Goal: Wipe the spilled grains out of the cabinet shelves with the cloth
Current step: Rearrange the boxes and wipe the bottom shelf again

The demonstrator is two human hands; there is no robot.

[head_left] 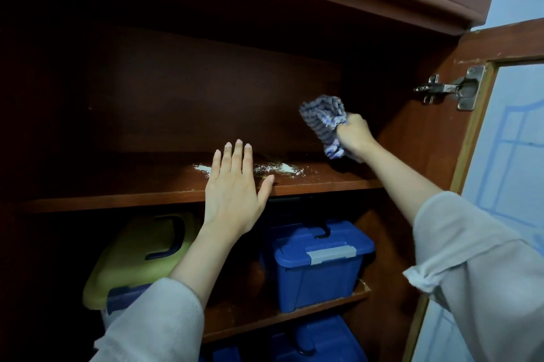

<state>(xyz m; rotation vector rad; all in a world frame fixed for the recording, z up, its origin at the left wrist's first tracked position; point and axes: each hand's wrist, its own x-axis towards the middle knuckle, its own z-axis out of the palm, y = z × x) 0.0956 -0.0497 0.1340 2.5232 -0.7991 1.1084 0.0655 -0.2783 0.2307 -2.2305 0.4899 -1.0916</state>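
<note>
White spilled grains (282, 168) lie scattered in the middle of the upper wooden shelf (147, 185), with a smaller patch at its left (203, 168). My right hand (353, 133) grips a bunched blue-and-white striped cloth (325, 120) above the right end of that shelf, lifted off the wood. My left hand (235, 188) is held flat with fingers straight, palm facing the shelf's front edge, just in front of the grains and covering part of them.
Below, a second shelf (294, 313) carries a blue lidded box (318, 261) and a box with a yellow-green lid (138, 252). More blue boxes (321, 341) stand lower down. The cabinet door (506, 155) stands open at right, with a metal hinge (453, 87).
</note>
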